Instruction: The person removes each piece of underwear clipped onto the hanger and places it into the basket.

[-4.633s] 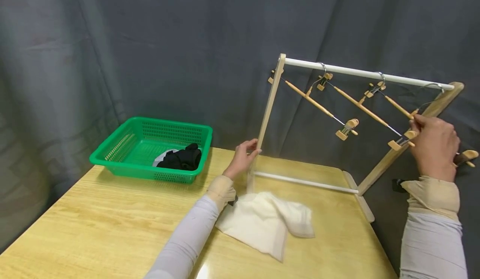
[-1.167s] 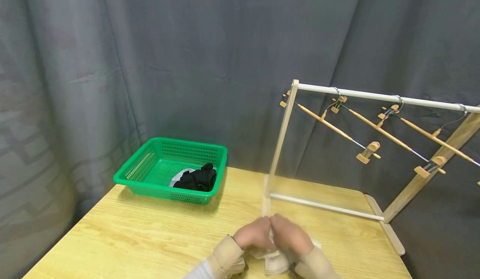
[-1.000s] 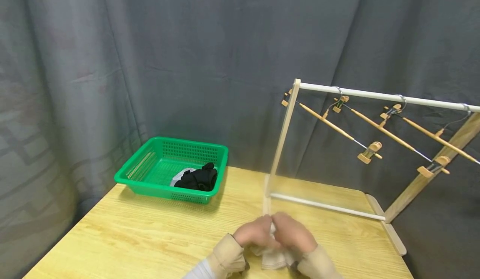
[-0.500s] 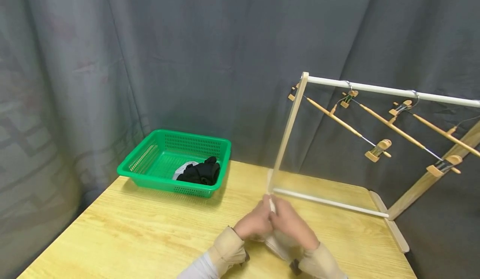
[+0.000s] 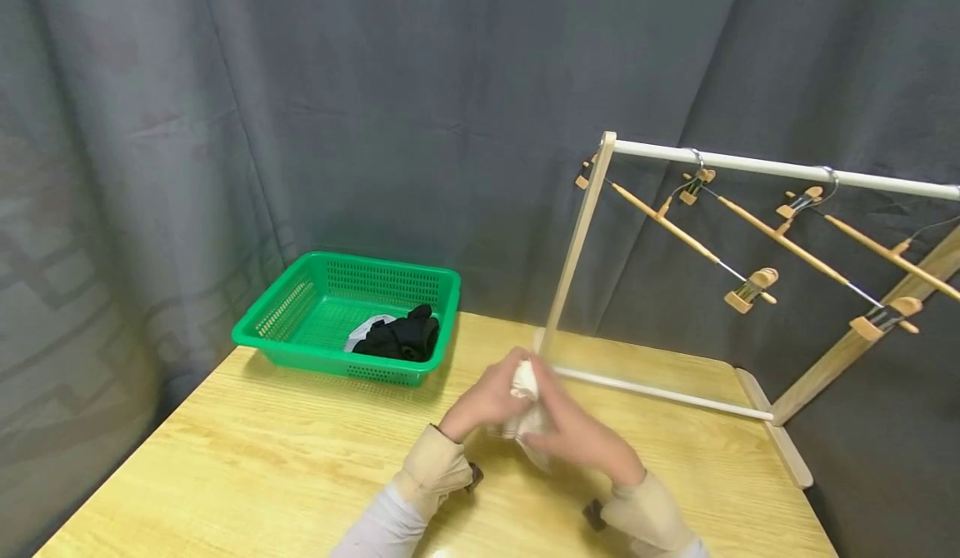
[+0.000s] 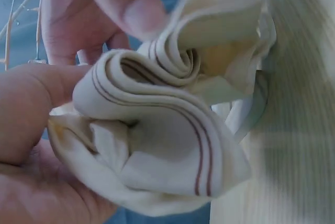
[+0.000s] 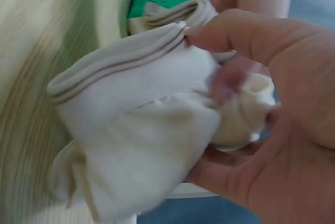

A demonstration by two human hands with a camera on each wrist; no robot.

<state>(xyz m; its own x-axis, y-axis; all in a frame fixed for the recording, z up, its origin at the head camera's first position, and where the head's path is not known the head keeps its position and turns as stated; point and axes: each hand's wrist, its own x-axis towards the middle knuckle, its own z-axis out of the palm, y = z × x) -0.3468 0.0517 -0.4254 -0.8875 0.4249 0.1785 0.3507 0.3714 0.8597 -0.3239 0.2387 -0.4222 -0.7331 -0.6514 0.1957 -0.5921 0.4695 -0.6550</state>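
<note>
A cream cloth (image 5: 525,387) with thin brown double stripes along its band is bunched and folded between both hands, above the table in front of the rack. My left hand (image 5: 487,400) grips one side of it, the thumb and fingers around the folds in the left wrist view. From the other side my right hand (image 5: 581,437) holds it; the right wrist view shows the thumb pressing the striped band (image 7: 125,62) and fingers beneath. Rolled layers of the cloth (image 6: 152,98) stand out between the hands. Part of the cloth is hidden behind the fingers.
A green perforated basket (image 5: 300,350) holds a black garment (image 5: 397,337) and something white-grey. At right stands a rack with a white rail (image 5: 750,165), a wooden left post (image 5: 577,246) and several clip hangers (image 5: 667,221). A grey curtain hangs behind the table (image 5: 247,458).
Earlier the cloth lay spread on the table, with my left hand at the rack post and right at a hanger. Now both hands hold it gathered, slightly farther forward than a second ago.
</note>
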